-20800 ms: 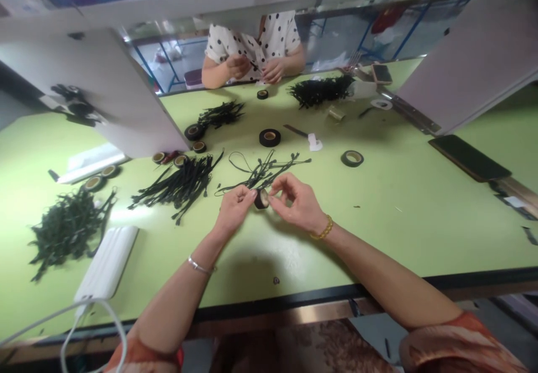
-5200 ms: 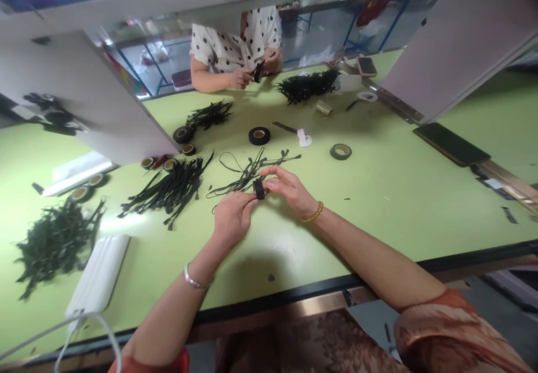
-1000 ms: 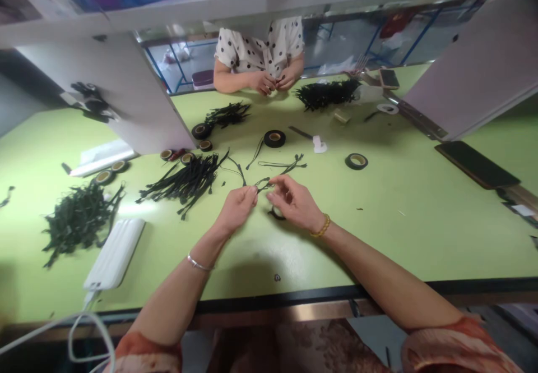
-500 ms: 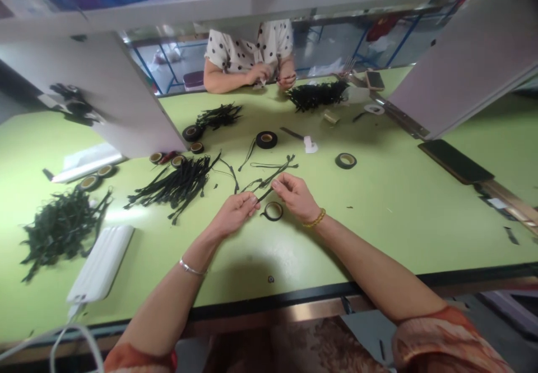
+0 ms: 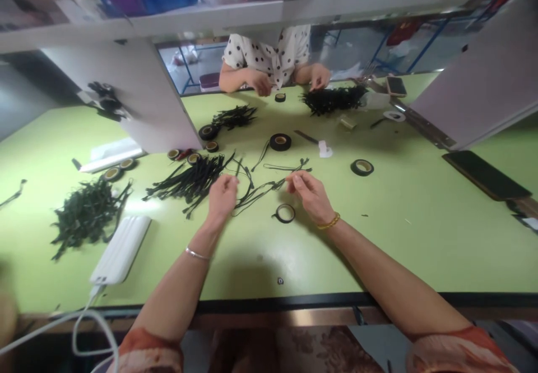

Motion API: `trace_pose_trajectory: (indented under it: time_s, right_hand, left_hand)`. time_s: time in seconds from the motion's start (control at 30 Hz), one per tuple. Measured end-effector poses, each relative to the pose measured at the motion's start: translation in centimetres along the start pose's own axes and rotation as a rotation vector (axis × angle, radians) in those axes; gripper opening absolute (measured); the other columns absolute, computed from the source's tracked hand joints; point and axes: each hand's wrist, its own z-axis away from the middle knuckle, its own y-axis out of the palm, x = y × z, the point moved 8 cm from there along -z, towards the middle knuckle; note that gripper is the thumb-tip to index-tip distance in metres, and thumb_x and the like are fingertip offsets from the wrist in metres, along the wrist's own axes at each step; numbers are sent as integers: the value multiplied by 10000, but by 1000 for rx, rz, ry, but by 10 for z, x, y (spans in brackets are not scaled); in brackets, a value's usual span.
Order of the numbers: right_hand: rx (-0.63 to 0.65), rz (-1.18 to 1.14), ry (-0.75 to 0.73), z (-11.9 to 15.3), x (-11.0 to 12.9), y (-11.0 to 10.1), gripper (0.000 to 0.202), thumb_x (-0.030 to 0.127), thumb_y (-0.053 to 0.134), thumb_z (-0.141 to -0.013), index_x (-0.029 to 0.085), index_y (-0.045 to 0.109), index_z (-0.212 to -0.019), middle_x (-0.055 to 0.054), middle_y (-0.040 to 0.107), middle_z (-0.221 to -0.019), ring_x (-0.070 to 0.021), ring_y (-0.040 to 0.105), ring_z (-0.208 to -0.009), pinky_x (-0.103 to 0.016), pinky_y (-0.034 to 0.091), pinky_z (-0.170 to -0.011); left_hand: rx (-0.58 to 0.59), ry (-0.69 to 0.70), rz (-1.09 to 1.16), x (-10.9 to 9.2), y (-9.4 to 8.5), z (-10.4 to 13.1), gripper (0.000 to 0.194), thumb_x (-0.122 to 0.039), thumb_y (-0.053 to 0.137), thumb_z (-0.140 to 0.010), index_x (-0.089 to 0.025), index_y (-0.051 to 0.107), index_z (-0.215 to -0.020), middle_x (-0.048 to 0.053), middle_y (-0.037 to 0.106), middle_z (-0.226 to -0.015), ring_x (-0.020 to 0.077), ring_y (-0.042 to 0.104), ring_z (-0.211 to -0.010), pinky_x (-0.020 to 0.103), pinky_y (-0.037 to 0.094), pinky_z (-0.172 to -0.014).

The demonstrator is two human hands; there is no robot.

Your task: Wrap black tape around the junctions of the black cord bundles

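Observation:
My left hand (image 5: pixel 224 194) is closed, fingertips pinched on a narrow black strip (image 5: pixel 239 166) that sticks up beyond them. To its left lies a heap of black straps (image 5: pixel 195 179). My right hand (image 5: pixel 310 194) is closed too, thumb and forefinger pinched at the end of a thin black cord (image 5: pixel 256 194), whose loop lies toward my left hand. Just below the right fingers is a small roll of black tape (image 5: pixel 286 213) with a loose end. Another looped cord (image 5: pixel 286 166) lies flat beyond the right hand.
A second heap of black straps (image 5: pixel 86 216) and a white power bank (image 5: pixel 121 249) with a cable lie left. Black tape rolls (image 5: pixel 280 142) and a blade (image 5: pixel 306 136) lie ahead. White partitions (image 5: pixel 138 98) stand at both sides. Opposite, a co-worker's hands (image 5: pixel 261 83) are at work.
My hands have moved apart, the left going toward the strap heap with the black strip. The strip no longer spans both hands. The view has shifted slightly left.

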Motion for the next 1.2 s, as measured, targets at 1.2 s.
trace_pose_trajectory:
  time_s: [1.2]
  right_hand:
    - [63, 220, 42, 5, -27, 10, 330, 463, 525, -905, 163, 638, -828, -16, 628, -674, -137, 524, -613, -266, 417, -601]
  left_hand:
    - [64, -10, 422, 3, 23, 3, 241, -276, 747, -684, -159, 685, -886, 53, 735, -909, 128, 662, -824, 253, 509, -773]
